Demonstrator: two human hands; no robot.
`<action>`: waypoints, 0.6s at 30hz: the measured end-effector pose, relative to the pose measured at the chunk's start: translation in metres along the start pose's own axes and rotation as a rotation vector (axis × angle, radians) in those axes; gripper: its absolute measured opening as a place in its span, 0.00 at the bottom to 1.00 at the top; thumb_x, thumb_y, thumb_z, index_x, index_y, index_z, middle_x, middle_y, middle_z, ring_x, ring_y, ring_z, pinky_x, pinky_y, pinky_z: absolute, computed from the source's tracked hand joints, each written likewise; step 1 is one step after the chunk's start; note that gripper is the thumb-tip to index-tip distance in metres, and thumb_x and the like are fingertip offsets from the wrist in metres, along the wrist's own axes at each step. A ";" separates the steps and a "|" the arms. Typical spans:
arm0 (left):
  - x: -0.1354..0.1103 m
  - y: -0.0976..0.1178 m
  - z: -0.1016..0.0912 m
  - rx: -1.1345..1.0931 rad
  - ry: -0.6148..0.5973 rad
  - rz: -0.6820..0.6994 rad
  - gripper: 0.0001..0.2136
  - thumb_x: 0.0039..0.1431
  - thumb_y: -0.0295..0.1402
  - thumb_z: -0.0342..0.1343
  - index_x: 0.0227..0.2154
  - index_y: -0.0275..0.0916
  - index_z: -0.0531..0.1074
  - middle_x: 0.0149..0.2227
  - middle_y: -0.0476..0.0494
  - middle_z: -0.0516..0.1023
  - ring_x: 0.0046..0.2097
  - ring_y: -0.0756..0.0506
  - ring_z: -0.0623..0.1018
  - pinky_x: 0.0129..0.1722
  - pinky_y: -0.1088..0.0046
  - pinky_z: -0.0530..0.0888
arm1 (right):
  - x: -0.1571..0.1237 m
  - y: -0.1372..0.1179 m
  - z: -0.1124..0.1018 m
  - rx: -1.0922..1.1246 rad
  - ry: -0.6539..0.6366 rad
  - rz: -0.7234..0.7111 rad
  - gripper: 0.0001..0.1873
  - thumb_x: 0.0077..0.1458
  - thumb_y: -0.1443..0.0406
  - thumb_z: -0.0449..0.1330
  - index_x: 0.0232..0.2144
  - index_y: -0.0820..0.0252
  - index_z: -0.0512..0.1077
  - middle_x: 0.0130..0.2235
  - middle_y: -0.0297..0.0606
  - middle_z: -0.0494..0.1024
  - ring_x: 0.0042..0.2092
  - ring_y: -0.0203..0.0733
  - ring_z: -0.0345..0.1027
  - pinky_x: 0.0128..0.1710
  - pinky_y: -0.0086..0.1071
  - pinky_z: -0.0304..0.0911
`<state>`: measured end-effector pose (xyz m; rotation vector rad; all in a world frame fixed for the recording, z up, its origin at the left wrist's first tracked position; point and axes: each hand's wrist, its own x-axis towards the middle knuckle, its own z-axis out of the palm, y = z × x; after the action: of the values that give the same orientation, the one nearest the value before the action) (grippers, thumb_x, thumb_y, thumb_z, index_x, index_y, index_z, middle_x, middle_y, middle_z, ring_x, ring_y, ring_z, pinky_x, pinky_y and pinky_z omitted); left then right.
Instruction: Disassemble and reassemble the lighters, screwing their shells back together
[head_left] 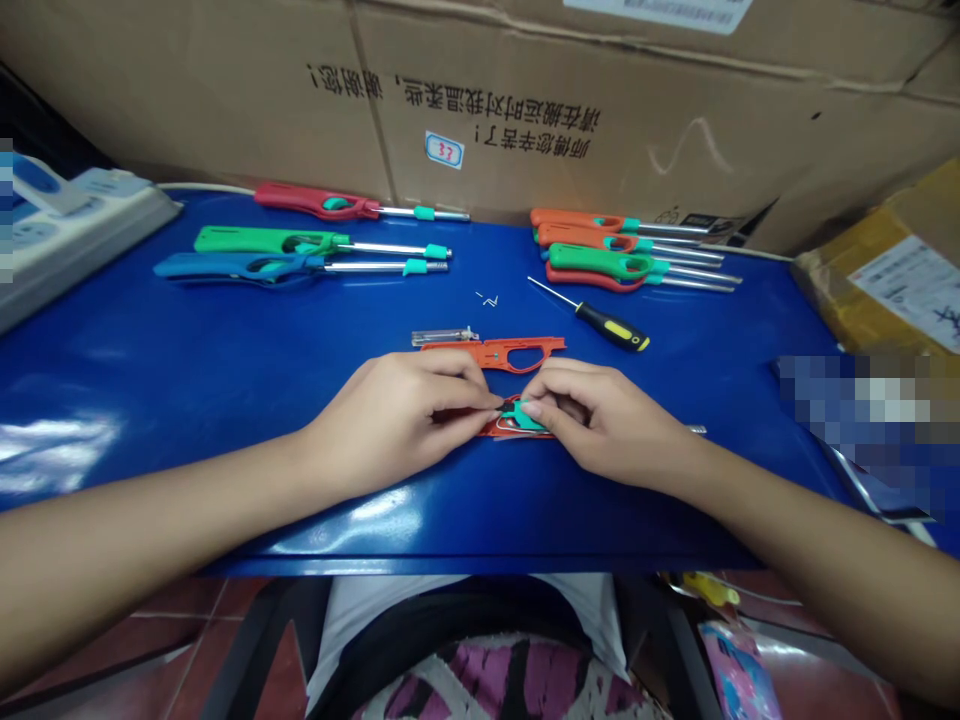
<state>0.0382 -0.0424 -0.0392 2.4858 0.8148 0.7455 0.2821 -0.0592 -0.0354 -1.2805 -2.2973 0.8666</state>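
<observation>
On the blue table, an opened orange lighter half-shell lies between my hands. A teal trigger piece sits over it, pinched between the thumb and fingers of my right hand. My left hand has its fingertips closed on a small black part at the trigger's left end. A thin pale wire or strip curves below the trigger. Just beyond my fingers lies the other orange half-shell, with a clear fuel tank behind its left end. My fingers hide much of the nearer shell.
A black-and-yellow screwdriver and tiny screws lie farther back. Long lighters, including a blue one and a green one, lie at both sides. A large cardboard box stands behind; a power strip is left.
</observation>
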 end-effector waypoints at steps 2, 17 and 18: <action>0.000 0.000 0.000 0.007 -0.005 -0.005 0.07 0.66 0.30 0.59 0.40 0.39 0.82 0.39 0.46 0.81 0.40 0.48 0.80 0.41 0.74 0.77 | 0.000 0.000 0.001 -0.021 0.014 -0.005 0.09 0.66 0.64 0.56 0.33 0.60 0.72 0.33 0.32 0.70 0.31 0.33 0.61 0.33 0.29 0.55; 0.000 0.005 -0.004 0.042 -0.046 -0.037 0.07 0.67 0.31 0.57 0.39 0.39 0.80 0.40 0.45 0.81 0.39 0.48 0.80 0.40 0.74 0.76 | -0.005 -0.002 -0.009 -0.017 -0.081 -0.096 0.02 0.61 0.68 0.60 0.35 0.58 0.73 0.36 0.34 0.73 0.36 0.35 0.65 0.35 0.30 0.59; 0.000 0.005 -0.005 0.035 -0.059 -0.037 0.07 0.67 0.31 0.57 0.38 0.40 0.80 0.40 0.46 0.81 0.39 0.48 0.80 0.40 0.74 0.76 | -0.005 -0.002 -0.010 -0.025 -0.097 -0.113 0.02 0.61 0.67 0.60 0.37 0.58 0.74 0.37 0.34 0.73 0.37 0.36 0.65 0.37 0.30 0.60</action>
<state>0.0373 -0.0452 -0.0328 2.5044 0.8566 0.6477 0.2896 -0.0613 -0.0267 -1.1290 -2.4366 0.8811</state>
